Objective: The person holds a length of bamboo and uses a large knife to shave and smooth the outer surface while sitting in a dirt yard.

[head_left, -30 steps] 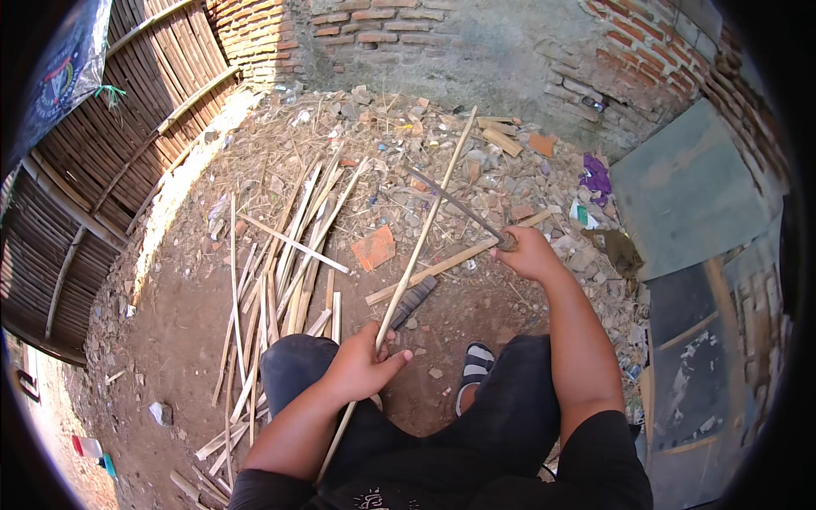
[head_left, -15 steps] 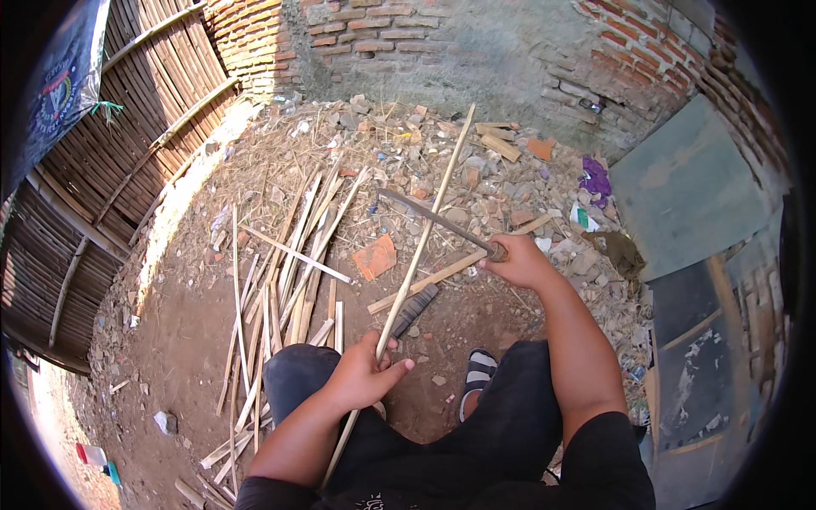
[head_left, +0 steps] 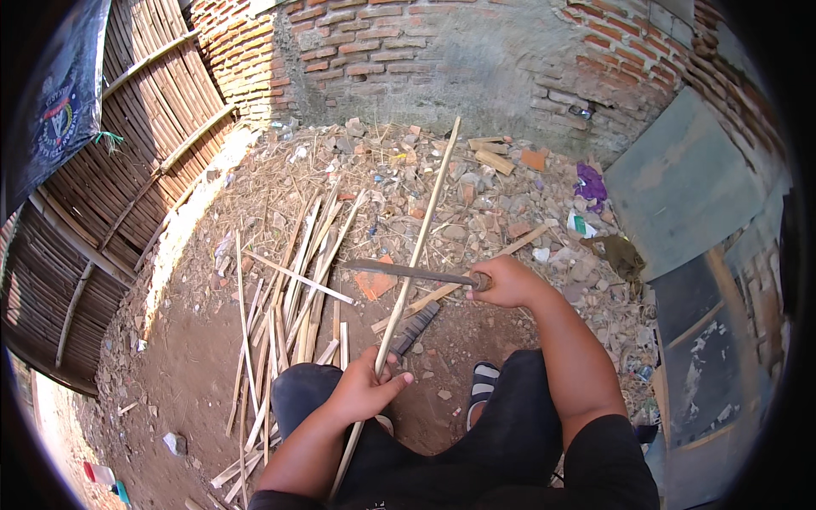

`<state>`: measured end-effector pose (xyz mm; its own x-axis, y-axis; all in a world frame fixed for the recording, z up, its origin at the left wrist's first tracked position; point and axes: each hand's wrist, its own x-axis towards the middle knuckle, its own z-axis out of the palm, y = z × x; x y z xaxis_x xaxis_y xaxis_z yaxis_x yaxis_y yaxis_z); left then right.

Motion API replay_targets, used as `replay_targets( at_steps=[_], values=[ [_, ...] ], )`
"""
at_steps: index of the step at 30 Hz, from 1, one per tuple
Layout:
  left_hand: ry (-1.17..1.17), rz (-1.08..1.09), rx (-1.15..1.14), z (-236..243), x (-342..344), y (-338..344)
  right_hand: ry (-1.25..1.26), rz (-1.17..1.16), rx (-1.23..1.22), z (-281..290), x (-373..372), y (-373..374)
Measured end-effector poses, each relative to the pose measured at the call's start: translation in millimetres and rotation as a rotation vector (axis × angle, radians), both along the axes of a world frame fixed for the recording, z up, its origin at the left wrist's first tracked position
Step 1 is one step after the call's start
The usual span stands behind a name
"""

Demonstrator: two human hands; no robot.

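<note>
My left hand (head_left: 367, 391) is closed round the lower part of a long pale bamboo strip (head_left: 427, 218). The strip slants from beside my left thigh up and away toward the rubble. In my right hand (head_left: 507, 282) is the handle of a machete (head_left: 416, 273), its dark blade pointing left. The blade crosses the strip about midway along its length; whether the edge bites into it I cannot tell. Below the blade, a dark ridged sheath-like piece (head_left: 416, 328) lies on the dirt. Another flat bamboo piece (head_left: 433, 296) lies on the ground beneath the blade.
Several split bamboo strips (head_left: 297, 263) lie heaped left of my knees. Rubble (head_left: 476, 204) spreads up to a brick wall (head_left: 408, 51). A bamboo fence (head_left: 144, 127) stands at left, grey panels (head_left: 688, 187) at right. A broken orange tile (head_left: 374, 277) lies just past the blade.
The machete has moved down along the strip, toward my left hand, and its blade now lies more level. My left hand keeps its hold on the strip. The view has shifted slightly.
</note>
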<state>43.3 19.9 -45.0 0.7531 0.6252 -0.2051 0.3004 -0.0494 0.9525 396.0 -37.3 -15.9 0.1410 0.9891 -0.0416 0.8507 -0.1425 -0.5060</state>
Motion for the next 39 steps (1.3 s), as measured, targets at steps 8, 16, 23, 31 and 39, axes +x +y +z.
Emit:
replay_targets(
  at_steps=[8,16,23,31,39],
  values=[
    [0.001,-0.033,0.043,-12,2,1,0.040,0.016,-0.055,2,6,-7],
    [0.060,-0.072,0.035,0,1,0,0.056,-0.094,0.007,6,6,-5],
    [-0.002,-0.033,-0.070,-14,0,3,-0.049,0.039,-0.021,4,-5,-3],
    [-0.030,-0.031,0.030,-11,-3,5,0.019,-0.028,0.047,5,1,-4],
    [-0.046,-0.002,-0.024,-5,2,2,-0.010,0.048,0.050,8,-12,-3]
  ],
)
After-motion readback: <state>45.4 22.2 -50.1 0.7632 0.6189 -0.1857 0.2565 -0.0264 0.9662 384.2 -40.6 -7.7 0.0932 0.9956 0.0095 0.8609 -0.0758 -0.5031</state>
